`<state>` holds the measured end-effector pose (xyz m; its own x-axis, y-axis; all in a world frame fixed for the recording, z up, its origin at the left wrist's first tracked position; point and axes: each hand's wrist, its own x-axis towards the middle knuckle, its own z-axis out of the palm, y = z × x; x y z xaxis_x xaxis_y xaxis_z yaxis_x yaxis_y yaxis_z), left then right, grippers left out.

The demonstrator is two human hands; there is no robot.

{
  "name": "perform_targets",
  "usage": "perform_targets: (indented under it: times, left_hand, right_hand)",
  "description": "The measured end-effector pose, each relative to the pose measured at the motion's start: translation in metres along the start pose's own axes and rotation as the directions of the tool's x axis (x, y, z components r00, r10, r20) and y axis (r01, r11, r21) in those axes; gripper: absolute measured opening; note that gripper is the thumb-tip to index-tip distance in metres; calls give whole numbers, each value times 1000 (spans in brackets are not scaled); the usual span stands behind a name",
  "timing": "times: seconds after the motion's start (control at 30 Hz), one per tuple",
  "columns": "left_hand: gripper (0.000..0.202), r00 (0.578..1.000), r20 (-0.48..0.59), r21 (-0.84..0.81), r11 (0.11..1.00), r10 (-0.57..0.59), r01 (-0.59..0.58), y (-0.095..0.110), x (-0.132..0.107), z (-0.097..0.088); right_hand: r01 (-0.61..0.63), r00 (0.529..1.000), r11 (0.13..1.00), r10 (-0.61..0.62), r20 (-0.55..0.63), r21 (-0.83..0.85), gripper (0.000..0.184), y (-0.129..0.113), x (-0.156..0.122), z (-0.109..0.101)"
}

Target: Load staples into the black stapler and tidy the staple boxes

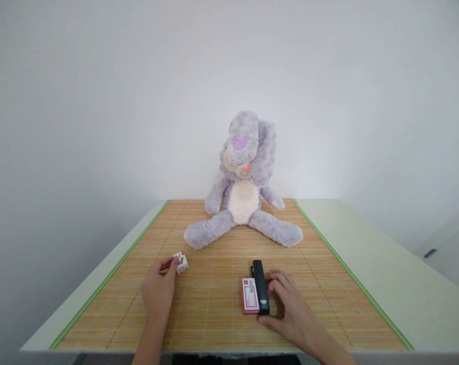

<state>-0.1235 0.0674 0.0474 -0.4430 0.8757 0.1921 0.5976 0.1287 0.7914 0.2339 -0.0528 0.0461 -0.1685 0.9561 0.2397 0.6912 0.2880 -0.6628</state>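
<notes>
My left hand (161, 286) pinches a small white box (181, 262) with red and dark print between thumb and fingers, low over the bamboo mat or on it; I cannot tell which. At the right, my right hand (290, 309) curls against a black stapler (261, 288). Its thumb is at the stapler's near end and its fingertips are along the right side. Close against the stapler's left side lies a larger white and red box (250, 296) with a printed label.
A grey plush rabbit (244, 203) sits at the back of the mat, legs spread towards me. Under everything lies the bamboo mat (210, 304) with green edging, on a white table (362, 243). A plain wall (138, 101) stands behind.
</notes>
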Motion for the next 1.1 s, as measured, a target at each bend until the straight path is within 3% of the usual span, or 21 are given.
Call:
perform_targets:
  times: [0.13, 0.3, 0.47, 0.63, 0.77, 1.1]
  left_hand:
    - [49, 997, 78, -78, 997, -10, 16, 9, -9, 15]
    - [64, 976, 215, -227, 974, 22, 28, 22, -26, 43]
    - [54, 901, 413, -299, 954, 133, -4, 41, -38, 71]
    - [52, 844, 500, -321, 947, 195, -29, 51, -51, 93]
    - [50, 808, 545, -311, 949, 223, -52, 57, -60, 99]
    - [51, 725, 623, -332, 938, 294, -95, 70, -72, 95]
  right_hand:
    - [-19, 1000, 999, 20, 14, -43, 40, 0, 0, 2]
    - [-34, 999, 995, 34, -5, -91, 44, -6, 2, 2]
    - [-44, 999, 991, 43, -10, -125, 44, -9, 4, 3]
    - [-69, 998, 989, 69, -1, -134, 43, -9, 6, 4]
    - [-60, 998, 988, 61, -2, -141, 43, -8, 6, 4]
    - [-47, 999, 989, 47, -4, -142, 44, -11, 6, 2]
